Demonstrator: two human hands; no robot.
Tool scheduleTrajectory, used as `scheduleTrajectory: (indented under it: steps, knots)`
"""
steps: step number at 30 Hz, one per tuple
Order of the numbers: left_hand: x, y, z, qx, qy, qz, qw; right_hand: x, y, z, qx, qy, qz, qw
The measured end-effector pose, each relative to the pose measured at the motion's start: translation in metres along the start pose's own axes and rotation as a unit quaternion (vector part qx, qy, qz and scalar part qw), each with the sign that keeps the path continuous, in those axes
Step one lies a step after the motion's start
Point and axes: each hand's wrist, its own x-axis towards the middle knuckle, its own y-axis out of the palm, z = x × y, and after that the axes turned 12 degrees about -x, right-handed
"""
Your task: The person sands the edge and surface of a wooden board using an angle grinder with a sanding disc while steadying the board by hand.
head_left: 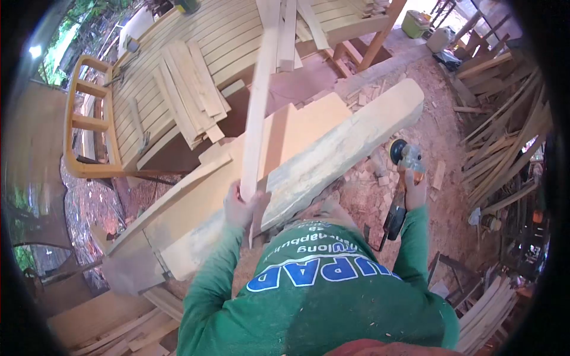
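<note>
My left hand (238, 206) is closed round the lower part of a long, pale wooden slat (256, 127), which points up and away from me. The slat crosses over a big, thick timber (350, 142) that lies slantwise in front of my body. Out to the right, my right hand (415, 191) grips an angle grinder (411, 159) by its body. A round black disc shows at the tool's head, held apart from the timber above the littered ground. The lower end of the grinder is dark and points back toward me.
Beyond the timber stands a slatted wooden platform (219, 35) with loose boards (190, 89) on it and a wooden frame (89, 121) at its left. Wood scraps litter the reddish ground (442, 130). Piled wood strips (504, 148) stand at the right.
</note>
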Motion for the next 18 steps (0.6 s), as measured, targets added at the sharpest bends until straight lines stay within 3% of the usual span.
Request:
scheduleTrajectory:
  steps: [2,3,4,5,6,7,8,9,12,15,18]
  knots:
    - [0.067,0.03,-0.028,-0.093,0.074,-0.004,0.993,0.006,0.0,-0.016,0.017,0.003,0.002,1.0]
    - [0.096,0.039,-0.071,-0.012,0.057,-0.003,0.998,0.006,0.001,-0.019,0.015,0.018,0.008,1.0]
    - [0.142,0.048,-0.073,0.009,0.086,-0.014,0.996,0.006,0.003,-0.02,0.012,0.032,0.018,0.999]
    - [0.19,0.063,-0.085,-0.091,0.047,0.0,0.995,0.008,0.004,-0.022,0.019,0.018,0.03,0.999]
    - [0.236,0.064,-0.101,-0.194,0.033,0.096,0.976,0.011,0.004,-0.025,0.026,0.004,0.042,0.999]
    - [0.305,0.07,-0.087,0.014,0.19,-0.056,0.98,0.012,0.005,-0.027,0.034,-0.01,0.053,0.998]
    - [0.293,0.075,-0.152,-0.125,0.127,-0.05,0.983,0.012,0.008,-0.028,0.042,-0.022,0.061,0.997]
    - [0.321,0.078,-0.158,-0.193,0.152,-0.087,0.965,0.009,0.011,-0.029,0.025,-0.011,0.048,0.998]
    - [0.35,0.066,-0.143,-0.03,0.119,-0.116,0.986,0.003,0.013,-0.034,-0.013,0.015,0.017,1.0]
    - [0.37,0.041,-0.06,0.225,0.084,-0.181,0.954,-0.003,0.022,-0.021,-0.003,0.03,0.012,0.999]
    - [0.361,0.009,-0.026,0.379,-0.098,-0.26,0.883,-0.008,0.024,0.007,-0.005,0.048,0.03,0.998]
